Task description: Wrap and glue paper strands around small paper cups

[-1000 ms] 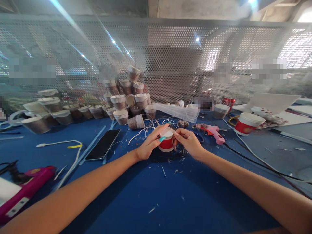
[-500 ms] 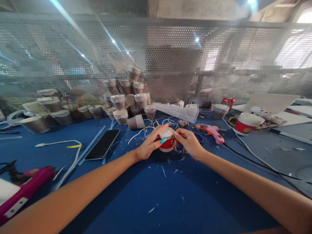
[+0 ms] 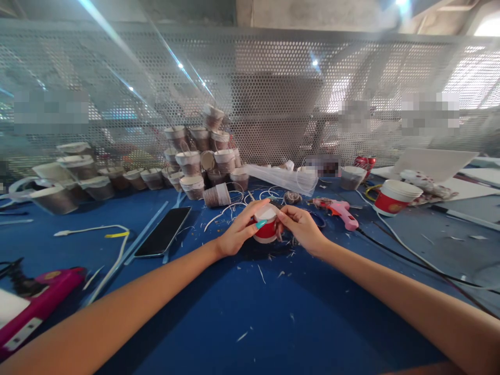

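A small red and white paper cup stands between my hands on the blue tabletop. My left hand is wrapped round its left side, with the thumb and its turquoise nail lying across the red front. At the cup's right edge, near the rim, the fingers of my right hand are pinched together against it. A white piece covers part of the cup's top. Whether the right fingertips also hold something thin cannot be made out. Just behind lie a ball of twine and loose white cord.
A pink glue gun with a black cable lies to the right, near stacked red and white cups. On the left are a phone and a magenta tool. Several wrapped cups are piled behind, before a perforated metal screen.
Both hands keep the same hold on the cup, and the cup stays in place. The whole view has shifted very slightly.
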A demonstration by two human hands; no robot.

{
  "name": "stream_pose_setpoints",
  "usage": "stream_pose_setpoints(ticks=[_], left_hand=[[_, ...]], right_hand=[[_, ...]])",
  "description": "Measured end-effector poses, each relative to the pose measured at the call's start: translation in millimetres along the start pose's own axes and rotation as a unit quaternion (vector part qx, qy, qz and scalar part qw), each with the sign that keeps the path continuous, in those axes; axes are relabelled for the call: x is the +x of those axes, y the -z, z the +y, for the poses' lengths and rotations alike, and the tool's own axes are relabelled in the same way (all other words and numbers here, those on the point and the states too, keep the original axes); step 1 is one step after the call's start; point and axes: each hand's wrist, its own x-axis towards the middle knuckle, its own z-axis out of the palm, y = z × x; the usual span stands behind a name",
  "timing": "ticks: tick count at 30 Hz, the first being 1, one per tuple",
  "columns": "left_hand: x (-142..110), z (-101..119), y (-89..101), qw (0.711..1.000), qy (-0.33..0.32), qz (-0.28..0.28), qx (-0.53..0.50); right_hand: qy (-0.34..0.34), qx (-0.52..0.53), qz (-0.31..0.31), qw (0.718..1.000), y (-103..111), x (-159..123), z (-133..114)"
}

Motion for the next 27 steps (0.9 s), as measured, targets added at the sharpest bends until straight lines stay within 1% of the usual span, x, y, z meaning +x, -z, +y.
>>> stream_pose_setpoints(ticks=[6, 18, 22, 27], left_hand=[[0.8, 1.9, -0.5, 1.000, 0.000, -0.001, 0.001], [0.8, 3.7, 1.1, 1.000, 0.008, -0.001, 0.016], [1.2, 3.4, 0.5, 1.000, 0.008, 0.001, 0.017], [0.5, 3.3, 0.5, 1.000, 0.016, -0.003, 0.018]], right_hand=[[0.000, 0.014, 0.002, 1.000, -0.3, 0.0, -0.1], [-0.004, 0.008, 0.009, 1.000, -0.3, 1.9, 1.1], [-0.011, 0.004, 0.025, 1.000, -0.9, 2.9, 0.6], [-0.003, -0.002, 0.034, 0.999, -1.4, 3.6, -0.1]])
